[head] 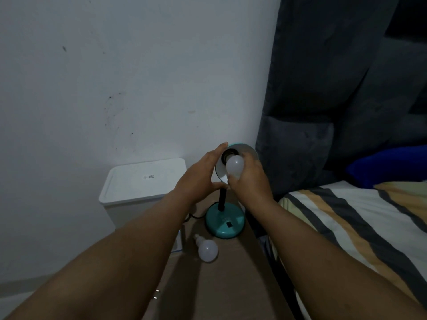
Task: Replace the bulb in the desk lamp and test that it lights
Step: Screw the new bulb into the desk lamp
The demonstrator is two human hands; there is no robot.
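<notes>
1. The desk lamp (225,224) is seen standing on the bench (231,285), teal base toward the camera, black stem upright, shade (250,150) tilted so that its open mouth faces the viewer. The lamp is unlit.
2. The right hand (250,179) is closed around a white bulb (235,166), the rounded dome toward the camera. The bulb is held at the mouth of the shade, just beside the dark socket (227,155); its screw cap is hidden, so whether the thread has caught cannot be told.
3. The left hand (198,179) is spread, fingers apart, cupped against the left rim of the shade, thumb near the stem. It is judged to be steadying the shade; nothing is gripped in it.
4. A second bulb (207,249) lies on its side on the bench, near the base, cap pointing away. Which bulb is the old one cannot be told.
5. Step in hand, as judged: a bulb is being fitted to, or withdrawn from, the socket.
6. If fitting, the next move calls for the cap to be lined up square with the socket and turned while the shade is braced.
7. A plug (156,294) appears to lie loose near the bench edge; it would have to be connected before testing.
</notes>
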